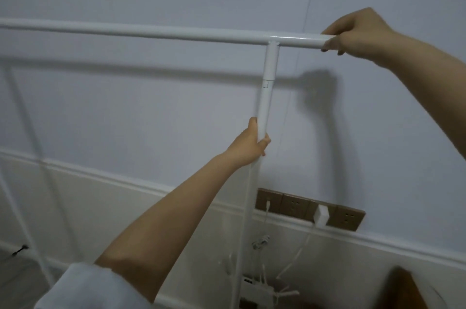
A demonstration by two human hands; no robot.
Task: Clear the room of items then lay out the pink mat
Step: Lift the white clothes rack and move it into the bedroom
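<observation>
A white metal clothes rack [151, 32] stands before the pale wall. Its long top bar runs across the view, and a vertical post drops from a T-joint [272, 42] near the right end. My right hand [355, 33] grips the right end of the top bar. Lower down, my left hand [249, 142] grips the vertical post, fingers wrapped round it. The rack's left legs show faintly at the left edge. The pink mat is not in view.
A brown socket strip [290, 204] is set into the wall low down, with a white charger [321, 215] and cables plugged in. White cables and a small white device [254, 286] lie on the floor below. A brown wooden piece [403, 288] sits at the bottom right.
</observation>
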